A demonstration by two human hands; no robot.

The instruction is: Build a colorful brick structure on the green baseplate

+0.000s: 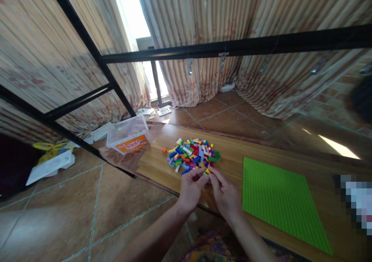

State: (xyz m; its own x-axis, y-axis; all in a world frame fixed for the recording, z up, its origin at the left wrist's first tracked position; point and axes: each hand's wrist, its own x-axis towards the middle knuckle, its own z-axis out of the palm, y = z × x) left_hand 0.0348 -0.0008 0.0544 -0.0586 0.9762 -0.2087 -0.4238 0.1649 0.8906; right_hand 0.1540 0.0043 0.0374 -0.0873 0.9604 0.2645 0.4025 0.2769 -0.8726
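Note:
Both my hands meet at the near edge of a pile of mixed toy bricks (pixel 192 153) on the wooden board. Between the fingertips is a small yellow toy brick (pixel 207 171), with a bit of green under it; whether that is one piece or two joined I cannot tell. My left hand (pixel 192 188) pinches it from the left with thumb and forefinger. My right hand (pixel 225 194) grips it from the right, fingers bent. To the right of my hands lies a flat green studded baseplate (pixel 281 200).
A clear plastic box (pixel 128 136) with an orange label stands at the board's left end. One orange brick (pixel 164 150) lies apart from the pile. A black metal frame (pixel 174 53) crosses above the wooden board (pixel 229 145). Curtains hang behind; papers (pixel 164 111) lie on the floor.

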